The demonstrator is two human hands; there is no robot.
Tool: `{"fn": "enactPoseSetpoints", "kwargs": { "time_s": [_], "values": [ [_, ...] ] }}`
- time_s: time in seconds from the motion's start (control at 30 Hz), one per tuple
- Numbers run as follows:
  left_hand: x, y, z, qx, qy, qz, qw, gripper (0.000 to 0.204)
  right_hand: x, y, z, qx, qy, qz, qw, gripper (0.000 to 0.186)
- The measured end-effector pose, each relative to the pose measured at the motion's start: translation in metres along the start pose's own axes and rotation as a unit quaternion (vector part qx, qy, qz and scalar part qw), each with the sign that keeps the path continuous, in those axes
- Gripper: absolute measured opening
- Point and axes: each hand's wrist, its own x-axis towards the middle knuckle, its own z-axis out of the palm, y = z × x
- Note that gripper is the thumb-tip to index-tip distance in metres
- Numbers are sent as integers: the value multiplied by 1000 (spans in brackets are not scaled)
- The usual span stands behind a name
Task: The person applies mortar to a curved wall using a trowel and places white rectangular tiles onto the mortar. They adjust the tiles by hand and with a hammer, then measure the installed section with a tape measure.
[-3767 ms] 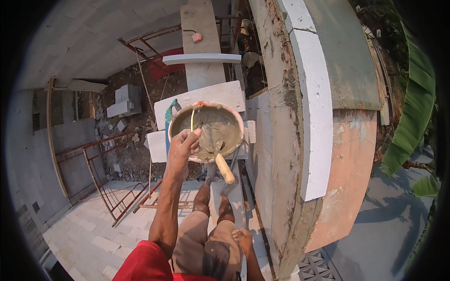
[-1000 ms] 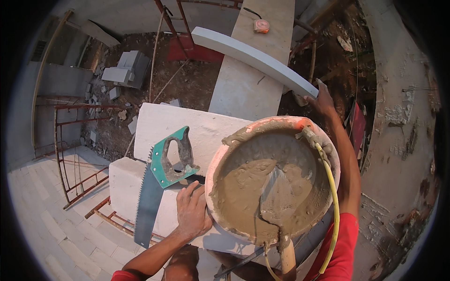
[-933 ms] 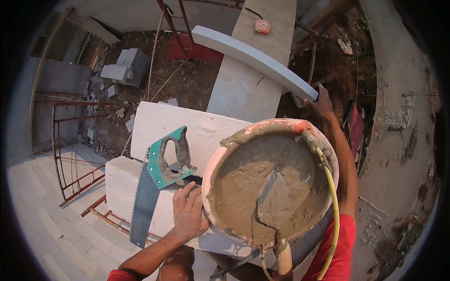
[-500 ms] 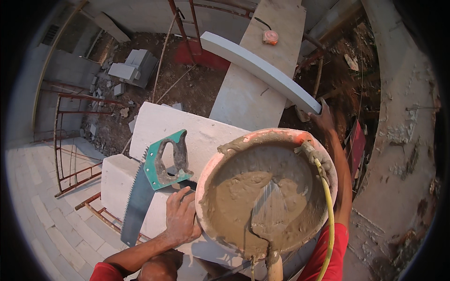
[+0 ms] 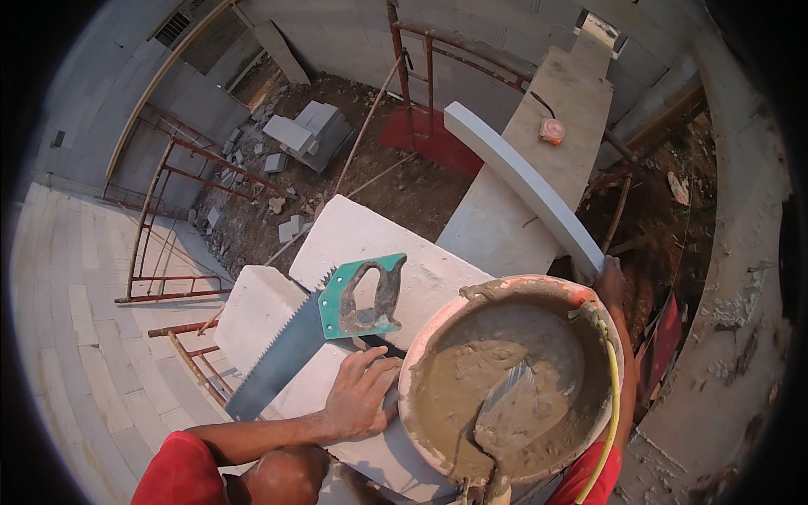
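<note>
My left hand [image 5: 362, 391] lies open on the white block [image 5: 286, 391] beside a round bucket [image 5: 425, 362] of grey mortar with a trowel [image 5: 505, 408] in it. A handsaw [image 5: 337, 307] with a green handle rests on the blocks just above that hand. My right hand [image 5: 611, 279], partly hidden behind the bucket, grips the near end of a long white slab [image 5: 522, 177] that lies across a grey plank [image 5: 480, 215]. A yellow hose [image 5: 613, 404] hangs over the bucket's right rim.
A tape measure [image 5: 552, 130] sits on the plank. Rusty scaffold frames [image 5: 168, 172] stand at left and back. Below are rubble and stacked blocks [image 5: 307, 135]. A mortar-smeared wall top [image 5: 732, 286] runs along the right, block paving [image 5: 101, 353] at lower left.
My left hand has left the cord over the bucket for the block; my right has reached out to the slab. Since half a second ago my view has swung, and the slab stands more steeply in it.
</note>
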Motion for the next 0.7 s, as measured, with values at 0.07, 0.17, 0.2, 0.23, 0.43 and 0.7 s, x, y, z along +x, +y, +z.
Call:
{"fn": "enactPoseSetpoints", "kwargs": {
  "time_s": [0.07,0.17,0.2,0.23,0.43,0.7],
  "values": [
    [0,-1,0,8,-7,3,1000,67,-6,-6,-9,-67,28,-29,997,47],
    [-1,1,0,14,-22,3,1000,67,-11,-10,-37,-50,86,-76,992,46],
    [0,2,0,14,-20,2,1000,66,-9,-15,-49,-25,96,-72,993,46],
    [0,2,-1,14,-20,0,1000,65,-6,-20,-65,8,103,-126,987,46],
    [-3,6,-3,20,-2,2,1000,61,-4,-123,-178,70,152,-254,953,45],
    [-6,10,-9,11,22,-2,1000,56,-38,-308,-341,-118,104,-324,933,41]
  ]
}}
